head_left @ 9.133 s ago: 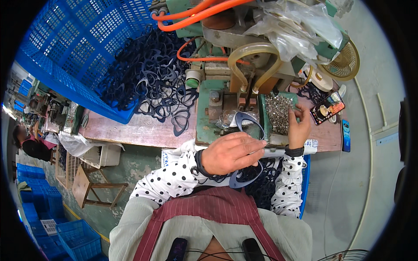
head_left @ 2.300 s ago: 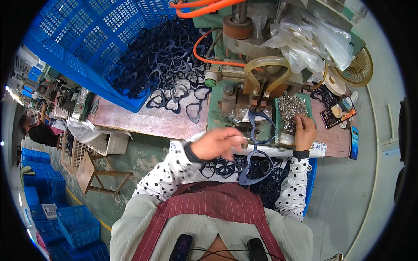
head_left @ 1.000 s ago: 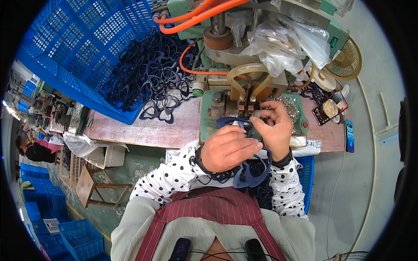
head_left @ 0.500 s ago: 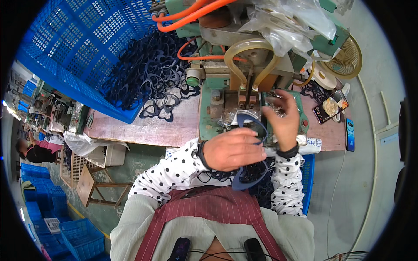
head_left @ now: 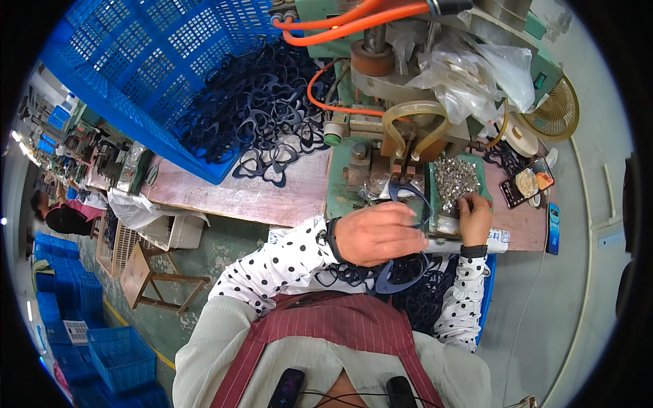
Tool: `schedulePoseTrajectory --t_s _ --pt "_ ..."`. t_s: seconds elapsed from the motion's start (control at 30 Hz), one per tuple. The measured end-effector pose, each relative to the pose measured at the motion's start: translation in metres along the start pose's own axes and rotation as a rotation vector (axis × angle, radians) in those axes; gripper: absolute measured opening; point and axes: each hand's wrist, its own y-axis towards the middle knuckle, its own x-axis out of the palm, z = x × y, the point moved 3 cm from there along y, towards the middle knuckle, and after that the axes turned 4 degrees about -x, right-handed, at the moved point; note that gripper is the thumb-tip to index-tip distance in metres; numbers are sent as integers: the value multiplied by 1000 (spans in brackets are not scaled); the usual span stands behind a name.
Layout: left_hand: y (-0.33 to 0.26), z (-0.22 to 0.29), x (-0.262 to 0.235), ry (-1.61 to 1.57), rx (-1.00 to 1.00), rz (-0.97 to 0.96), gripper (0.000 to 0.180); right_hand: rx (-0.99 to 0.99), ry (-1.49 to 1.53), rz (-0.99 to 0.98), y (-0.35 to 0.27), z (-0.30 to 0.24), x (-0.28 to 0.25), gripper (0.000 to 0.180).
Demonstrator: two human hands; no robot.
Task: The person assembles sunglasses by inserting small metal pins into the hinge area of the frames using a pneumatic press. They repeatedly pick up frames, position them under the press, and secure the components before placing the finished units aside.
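My left hand is closed on a dark blue, double-looped flat strap piece. One loop hangs below the hand, and the other reaches up beneath the copper-coloured tips of a green bench machine. To the right of those tips lies a tray heaped with small shiny metal parts. My right hand rests at the near right side of this heap with thumb and fingers pinched together. Whatever is between those fingertips is too small to make out.
A blue basket spills many dark looped pieces onto the table at left. More pieces lie by my lap. Orange hoses cross above the machine. A phone and a fan are at right.
My right hand has moved from beside the machine's tips down and right to the heap of metal parts, its fingers closing. My left hand keeps hold of the looped strap piece.
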Motion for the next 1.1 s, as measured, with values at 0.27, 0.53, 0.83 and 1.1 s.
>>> schedulePoseTrajectory --t_s 0.27,0.53,0.83,1.1 --pt "-73 -26 -32 427 -148 174 33 127 283 210 2 4 5 12" --pt "-186 -142 -90 1056 -599 -531 16 60 213 231 0 -9 3 13" --pt "-127 -110 -107 869 -483 -431 13 102 187 222 1 -4 5 14" --pt "-67 -28 -78 605 -469 129 35 44 457 168 12 -49 -1 15"
